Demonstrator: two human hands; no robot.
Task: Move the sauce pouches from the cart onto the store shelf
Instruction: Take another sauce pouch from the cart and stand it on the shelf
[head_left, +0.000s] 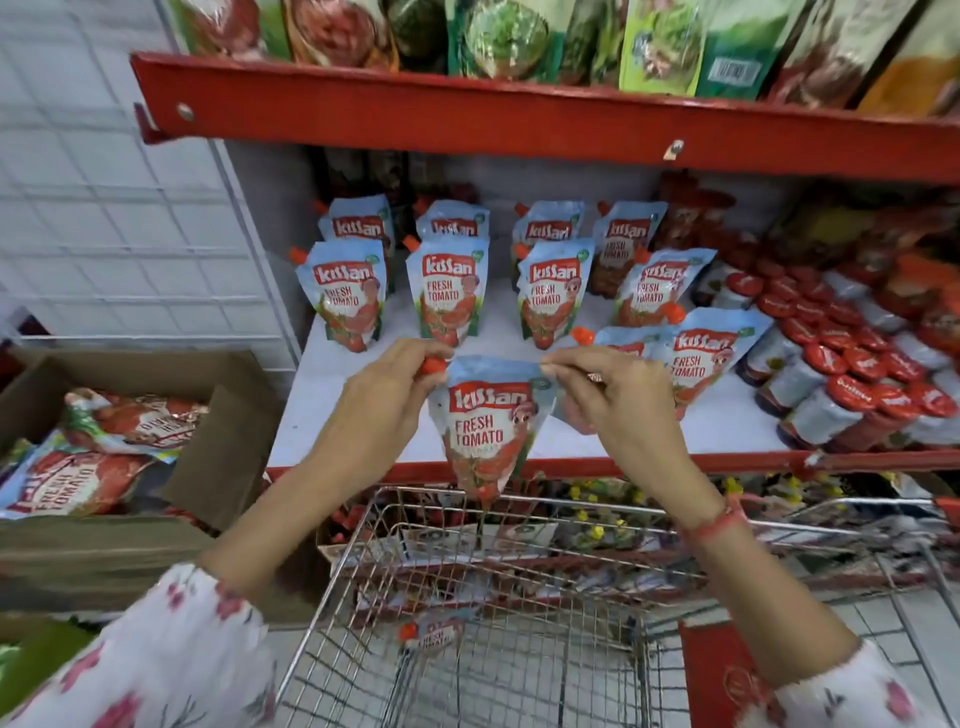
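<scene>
Right now both hands pinch one pouch (485, 431) by its top corners, left hand (387, 400) at the spout, right hand (610, 402) opposite, hanging over the shelf's (363, 415) front edge above the cart (519, 597). Set down carelessly, I'd guess it topples against the nearer pouches (698, 358) or slides off that edge.

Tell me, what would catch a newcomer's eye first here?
Both hands, left hand and right hand, pinch the top corners of one tomato sauce pouch, hanging above the wire cart. Behind it, matching pouches stand in rows on the white shelf, with red-lidded jars crowding its right side.
</scene>
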